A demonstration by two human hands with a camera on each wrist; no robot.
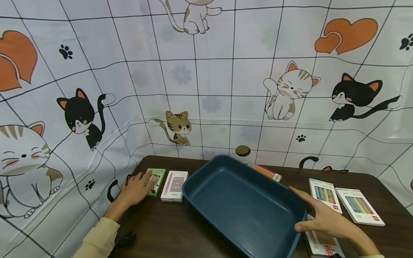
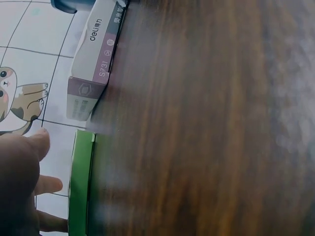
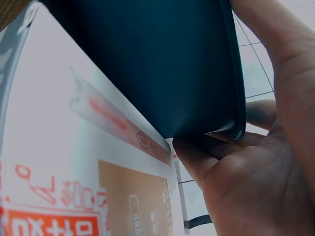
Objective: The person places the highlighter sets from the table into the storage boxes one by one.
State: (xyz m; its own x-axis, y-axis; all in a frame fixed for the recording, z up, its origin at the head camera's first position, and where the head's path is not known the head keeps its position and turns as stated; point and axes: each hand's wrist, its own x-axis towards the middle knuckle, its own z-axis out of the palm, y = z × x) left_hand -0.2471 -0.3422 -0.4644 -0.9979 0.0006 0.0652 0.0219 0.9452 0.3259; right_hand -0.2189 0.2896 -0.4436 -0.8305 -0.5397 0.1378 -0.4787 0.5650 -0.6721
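Observation:
A dark blue rectangular plastic tray (image 1: 240,200) sits at an angle across the table. My right hand (image 1: 326,216) holds its right end by the rim, thumb toward the near side and fingers toward the far side. In the right wrist view, the fingers of the right hand (image 3: 256,177) reach under the tray's rim (image 3: 239,98). At the left, my left hand (image 1: 135,190) rests with extended fingers against a small green box (image 1: 158,181). That green box (image 2: 81,182) stands just past the fingertips in the left wrist view.
A white-and-mauve box (image 1: 174,186) lies between the green box and the tray. An orange pack (image 1: 266,172) is partly hidden behind the tray. Two colored-pencil boxes (image 1: 326,195) (image 1: 360,206) lie at the right. A white box (image 1: 324,243) lies beneath the right hand.

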